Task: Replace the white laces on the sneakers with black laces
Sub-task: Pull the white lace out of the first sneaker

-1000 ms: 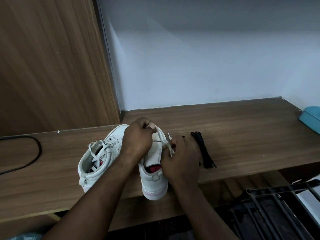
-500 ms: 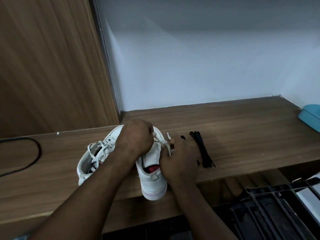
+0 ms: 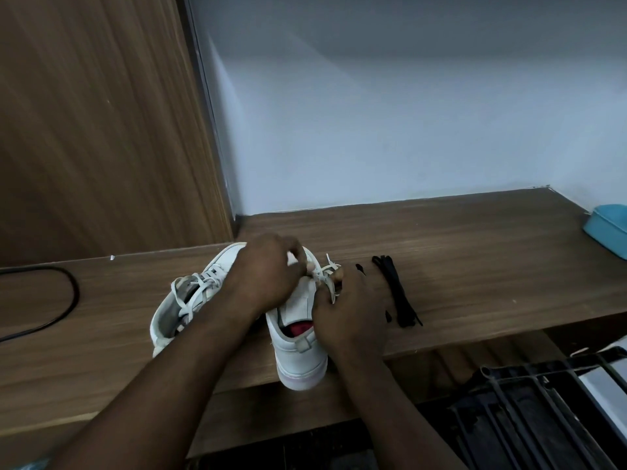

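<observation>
Wooden shelf (image 3: 475,252), white wall behind. Barely anything moved in the last second. Your left hand (image 3: 268,276) and right hand (image 3: 349,317) stay on the right sneaker (image 3: 298,361), fingertips now closer together, pinching its white lace (image 3: 325,269) at the far end. It's still threaded, so I judge unlacing has only begun. Count: two sneakers, left sneaker (image 3: 169,317) fully laced. One black laces (image 3: 397,293) bundle just right of your right hand; can't count the strands.

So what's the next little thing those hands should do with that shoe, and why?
Probably tug the white lace loose from the nearer sneaker: the left hand and right hand both pinch it, and the black laces lie unused beside it.
</observation>
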The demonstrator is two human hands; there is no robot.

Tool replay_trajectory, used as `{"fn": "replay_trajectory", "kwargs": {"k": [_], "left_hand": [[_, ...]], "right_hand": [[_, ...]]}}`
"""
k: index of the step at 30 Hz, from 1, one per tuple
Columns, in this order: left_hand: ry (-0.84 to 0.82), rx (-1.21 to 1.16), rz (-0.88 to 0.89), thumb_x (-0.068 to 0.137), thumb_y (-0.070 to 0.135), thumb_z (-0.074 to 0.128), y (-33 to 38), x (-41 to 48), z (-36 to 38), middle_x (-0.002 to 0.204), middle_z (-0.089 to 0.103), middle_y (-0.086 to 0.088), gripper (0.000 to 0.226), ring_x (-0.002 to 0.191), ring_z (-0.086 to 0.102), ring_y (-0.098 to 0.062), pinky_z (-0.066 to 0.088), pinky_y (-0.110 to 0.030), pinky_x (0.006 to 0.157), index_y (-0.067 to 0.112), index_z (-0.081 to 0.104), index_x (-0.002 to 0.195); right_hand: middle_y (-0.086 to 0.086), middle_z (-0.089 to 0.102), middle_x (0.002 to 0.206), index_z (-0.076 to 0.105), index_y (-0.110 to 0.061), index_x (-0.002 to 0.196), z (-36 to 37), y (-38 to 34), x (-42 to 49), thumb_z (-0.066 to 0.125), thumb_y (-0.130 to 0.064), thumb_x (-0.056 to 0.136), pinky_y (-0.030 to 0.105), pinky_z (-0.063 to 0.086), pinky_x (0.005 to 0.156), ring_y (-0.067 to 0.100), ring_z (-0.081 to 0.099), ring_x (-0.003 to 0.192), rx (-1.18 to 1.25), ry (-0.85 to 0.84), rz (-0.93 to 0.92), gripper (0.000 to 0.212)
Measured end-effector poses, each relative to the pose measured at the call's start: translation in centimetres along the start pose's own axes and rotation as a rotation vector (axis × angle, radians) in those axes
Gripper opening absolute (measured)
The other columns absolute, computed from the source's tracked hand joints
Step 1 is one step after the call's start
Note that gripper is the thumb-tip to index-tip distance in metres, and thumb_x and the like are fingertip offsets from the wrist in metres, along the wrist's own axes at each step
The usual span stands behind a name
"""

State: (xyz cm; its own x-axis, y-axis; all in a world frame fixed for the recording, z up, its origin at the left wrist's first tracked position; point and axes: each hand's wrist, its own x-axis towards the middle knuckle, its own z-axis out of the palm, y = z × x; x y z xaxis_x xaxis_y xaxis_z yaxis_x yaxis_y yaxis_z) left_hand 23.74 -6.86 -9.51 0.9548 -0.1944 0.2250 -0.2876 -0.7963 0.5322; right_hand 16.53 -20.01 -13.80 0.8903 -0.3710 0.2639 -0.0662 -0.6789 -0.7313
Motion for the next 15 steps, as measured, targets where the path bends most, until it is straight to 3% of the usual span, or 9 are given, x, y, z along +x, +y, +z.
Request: {"fn": "replay_trajectory", "kwargs": {"k": [3,5,7,10,13,15], "left_hand": [[-0.128,0.411,0.009,0.091,0.033,0.074,0.6,0.2,0.7,0.105,0.051,0.001,0.016,0.096,0.063,-0.022,0.044,-0.030,0.074,0.023,0.073,0.103],[-0.134,0.482,-0.013,0.092,0.024,0.071,0.9,0.5,0.7,0.102,0.044,0.002,0.013,0.098,0.063,-0.024,0.045,-0.031,0.073,0.021,0.073,0.104],[-0.101,0.409,-0.004,0.092,0.016,0.067,0.9,0.8,0.5,0.098,0.044,0.004,0.011,0.100,0.062,-0.024,0.046,-0.033,0.075,0.022,0.070,0.100],[0.067,-0.133,-0.066,0.094,0.004,0.057,0.7,0.7,-0.1,0.086,0.066,0.008,0.023,0.083,0.065,-0.012,0.048,-0.025,0.072,0.021,0.066,0.080],[0.245,-0.950,-0.342,0.096,0.002,0.048,1.0,0.5,-1.3,0.064,0.065,-0.001,0.035,0.044,0.046,-0.008,0.036,-0.018,0.042,0.021,0.060,0.070],[0.248,-0.995,-0.411,0.095,0.010,0.051,0.5,0.7,-1.6,0.054,0.056,0.008,0.023,0.046,0.040,-0.012,0.032,-0.020,0.043,0.022,0.058,0.077]], "right_hand": [[-0.010,0.060,0.092,0.054,-0.025,0.094,0.1,-0.1,0.0,0.064,-0.032,0.094,0.032,0.048,0.067,0.011,0.059,0.081,0.015,-0.004,0.000,0.012],[-0.010,0.061,0.092,0.056,-0.024,0.096,0.1,0.0,0.0,0.064,-0.032,0.094,0.033,0.050,0.069,0.011,0.059,0.082,0.012,-0.013,0.007,0.011],[-0.010,0.061,0.091,0.056,-0.024,0.096,0.1,0.0,0.0,0.064,-0.032,0.094,0.032,0.049,0.067,0.011,0.059,0.080,0.009,-0.011,0.005,0.011],[-0.008,0.061,0.090,0.055,-0.024,0.094,0.2,0.0,-0.1,0.065,-0.031,0.094,0.031,0.046,0.065,0.011,0.058,0.079,0.016,0.005,-0.006,0.013],[-0.008,0.060,0.091,0.051,-0.025,0.092,0.4,-0.2,-0.2,0.064,-0.033,0.094,0.029,0.040,0.062,0.012,0.058,0.078,0.013,0.007,-0.004,0.016],[-0.009,0.060,0.092,0.054,-0.024,0.094,0.4,0.0,-0.1,0.064,-0.034,0.094,0.029,0.039,0.063,0.012,0.058,0.080,0.010,0.011,0.000,0.014]]}}
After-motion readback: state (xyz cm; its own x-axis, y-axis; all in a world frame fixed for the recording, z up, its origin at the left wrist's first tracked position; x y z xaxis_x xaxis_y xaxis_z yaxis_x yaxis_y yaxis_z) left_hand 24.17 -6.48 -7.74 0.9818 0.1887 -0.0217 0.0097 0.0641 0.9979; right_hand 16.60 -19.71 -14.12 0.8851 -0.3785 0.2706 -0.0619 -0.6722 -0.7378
